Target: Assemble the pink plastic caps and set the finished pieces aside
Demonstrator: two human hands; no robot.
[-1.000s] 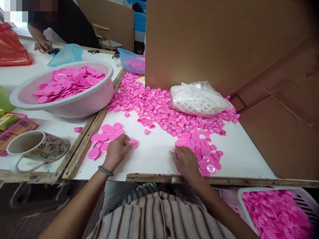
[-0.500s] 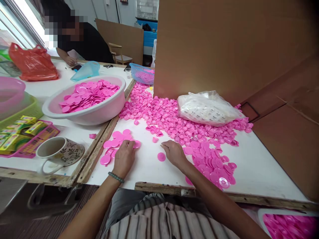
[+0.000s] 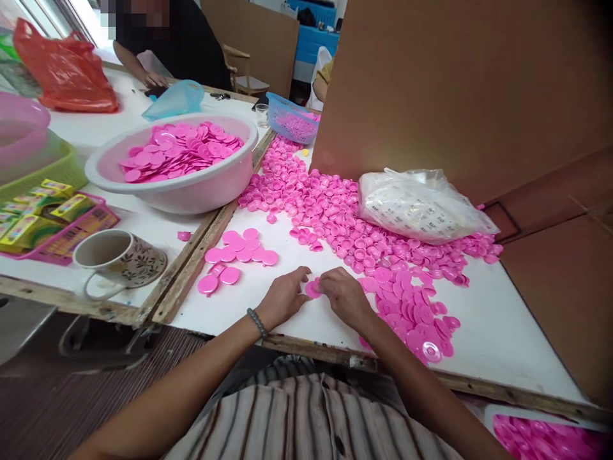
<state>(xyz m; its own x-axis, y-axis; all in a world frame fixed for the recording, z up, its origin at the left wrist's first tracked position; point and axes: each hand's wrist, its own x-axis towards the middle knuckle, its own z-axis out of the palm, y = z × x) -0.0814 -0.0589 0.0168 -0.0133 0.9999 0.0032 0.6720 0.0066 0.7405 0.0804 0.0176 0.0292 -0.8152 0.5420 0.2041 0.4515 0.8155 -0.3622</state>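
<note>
My left hand is open, with thumb and fingers apart at the left side of a flat pink plastic disc. My right hand has its fingers closed over the right part of that disc; whether a small cup is pinched there too is hidden. To the left lies a loose group of pink discs, some joined to small parts underneath. Beside my right forearm is a heap of overlapping pink discs. Beyond my hands spreads a big pile of small pink plastic cups.
A white basin of pink discs stands at the left, near a floral mug and a basket of small boxes. A plastic bag lies on the cups before a cardboard wall. A person sits across the table.
My left hand has moved right, from the loose group to the single disc. My right hand has come down onto that disc, and the lone cup near it is out of sight.
</note>
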